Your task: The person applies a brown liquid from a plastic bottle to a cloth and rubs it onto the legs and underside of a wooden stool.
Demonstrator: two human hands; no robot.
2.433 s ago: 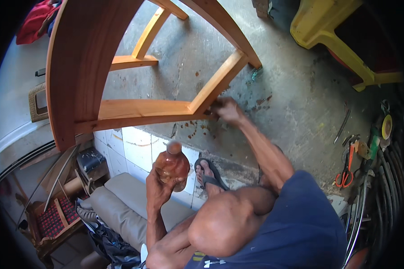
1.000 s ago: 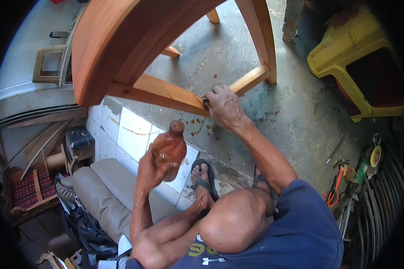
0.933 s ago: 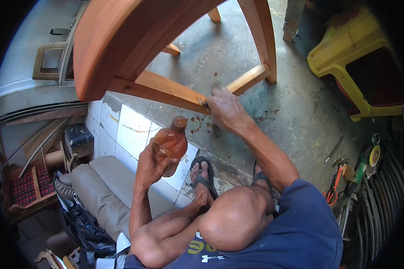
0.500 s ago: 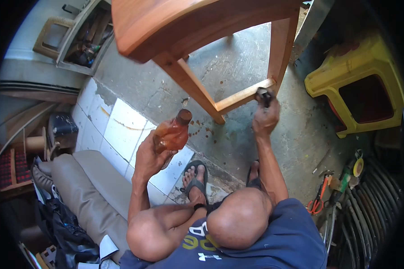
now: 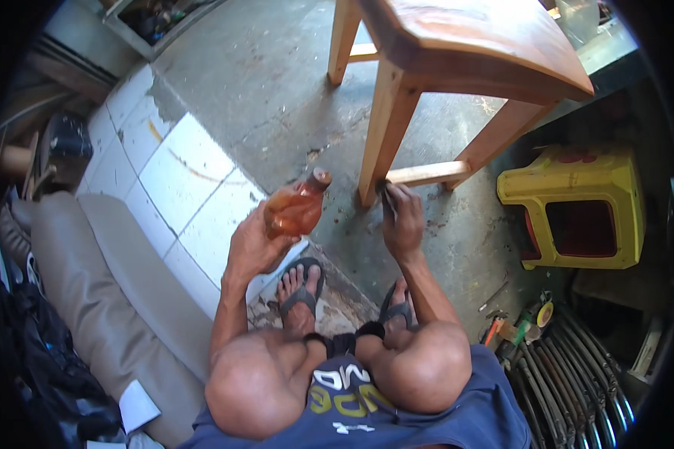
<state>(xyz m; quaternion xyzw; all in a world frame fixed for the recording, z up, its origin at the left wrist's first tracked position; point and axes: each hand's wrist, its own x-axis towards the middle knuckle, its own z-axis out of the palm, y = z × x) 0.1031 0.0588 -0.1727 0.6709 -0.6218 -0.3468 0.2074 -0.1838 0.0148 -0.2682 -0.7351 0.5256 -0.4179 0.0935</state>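
My left hand (image 5: 253, 243) is wrapped round a clear plastic bottle (image 5: 296, 212) of reddish-brown liquid, tilted with its neck up and to the right. Ahead on the right stands a wooden stool (image 5: 494, 45) with a glossy, curved seat. My right hand (image 5: 404, 224) is closed on a small dark wad (image 5: 383, 185), which looks like a rag, mostly covered by the fingers. It touches the low part of the near stool leg (image 5: 386, 123), where the pale lower rail (image 5: 427, 174) joins it.
A yellow plastic stool (image 5: 577, 206) lies on its side at the right. Below it are hand tools (image 5: 528, 325) and a stack of dark metal rods (image 5: 569, 382). A grey-brown cushion (image 5: 90, 277) lies along the left, beside white floor tiles (image 5: 191, 161). Dark spots mark the concrete floor.
My right hand has moved left and down with the dark wad, from the rail's right end to the near leg. The view has shifted, with the stool now farther right. My left hand still holds the bottle.
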